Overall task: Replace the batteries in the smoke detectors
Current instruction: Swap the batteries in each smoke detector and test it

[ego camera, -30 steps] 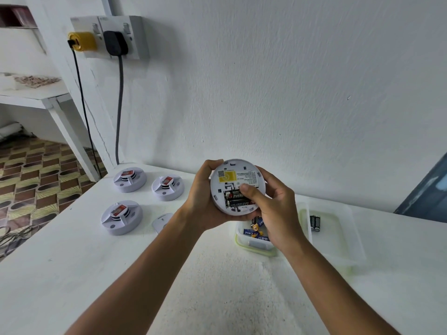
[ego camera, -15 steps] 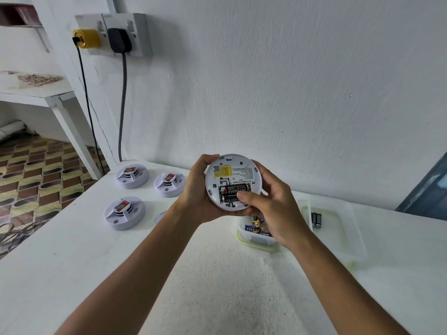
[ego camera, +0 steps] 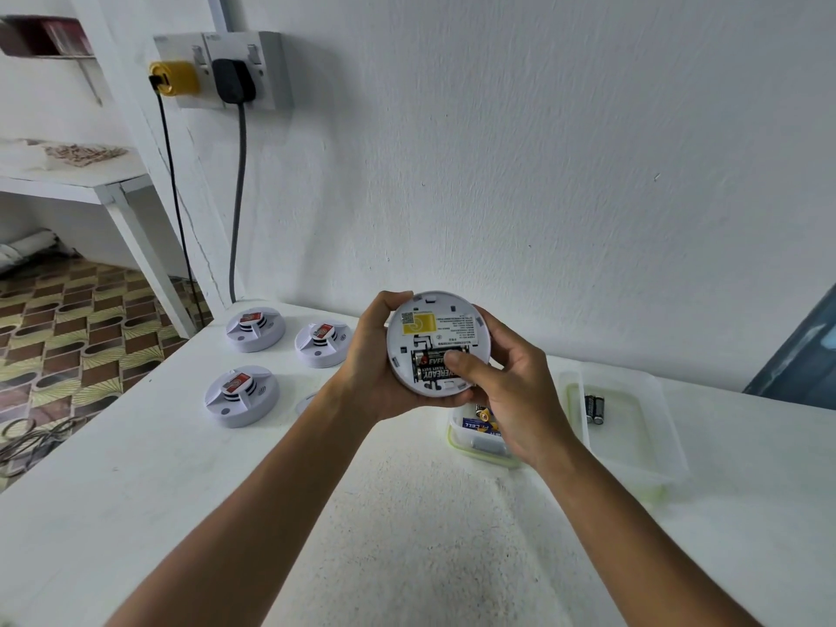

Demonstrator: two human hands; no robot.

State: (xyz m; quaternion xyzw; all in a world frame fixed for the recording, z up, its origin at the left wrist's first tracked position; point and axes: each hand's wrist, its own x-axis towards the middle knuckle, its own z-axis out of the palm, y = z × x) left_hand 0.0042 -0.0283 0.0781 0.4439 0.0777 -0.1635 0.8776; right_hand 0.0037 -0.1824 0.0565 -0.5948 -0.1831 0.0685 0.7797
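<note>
The white bench (ego camera: 135, 513) runs out from the wall, and I hold one round white smoke detector (ego camera: 436, 342) up above its middle, back face toward me: a yellow sticker and a printed label across the top, and an open battery bay below with two black batteries (ego camera: 432, 368) lying side by side in it. My left hand (ego camera: 377, 364) cups the detector from the left and beneath, thumb hooked over its upper rim, fingers wrapped behind. My right hand (ego camera: 506, 391) curls round the right edge, its thumb pressing on the right end of the batteries. Three more detectors sit toward the bench's far left corner: two by the wall (ego camera: 255, 329) (ego camera: 322, 342), one nearer the left edge (ego camera: 241, 395). Toward the right edge stands a clear tray (ego camera: 633, 450) with two dark batteries (ego camera: 594, 409). Just below my right hand is one small green-rimmed tub (ego camera: 479, 441) of batteries, too hidden to count.
</note>
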